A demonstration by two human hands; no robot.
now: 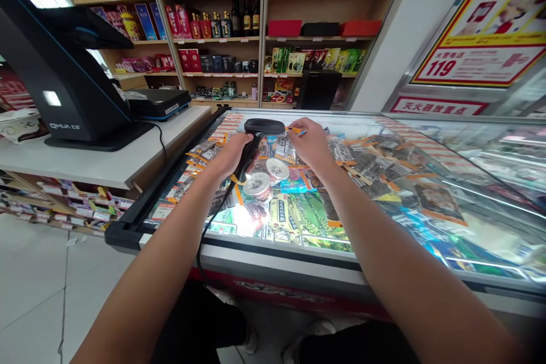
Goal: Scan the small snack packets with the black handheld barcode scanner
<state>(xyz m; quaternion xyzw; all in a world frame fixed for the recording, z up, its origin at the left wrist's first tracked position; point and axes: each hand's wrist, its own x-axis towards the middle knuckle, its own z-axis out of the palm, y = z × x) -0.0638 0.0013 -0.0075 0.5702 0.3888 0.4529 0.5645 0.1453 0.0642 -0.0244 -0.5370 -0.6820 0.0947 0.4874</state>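
My left hand [234, 154] is wrapped round the handle of a black barcode scanner [264, 126], its head pointing right. A black cable [213, 217] runs down from the handle over the freezer's front edge. Just right of the scanner head, my right hand [310, 139] pinches the orange top edge of a small clear snack packet [285, 147] with a white printed label. Both hands are above a chest freezer [273, 256] with a glass top. Below them appear round white-lidded tubs [257, 185] and green bags [305, 213].
Many small orange-edged packets [375, 159] are spread across the freezer. A black point-of-sale terminal [72, 68] and a flat scale [157, 103] stand on the white counter [170, 142] at left. Stocked shelves [213, 40] line the back wall.
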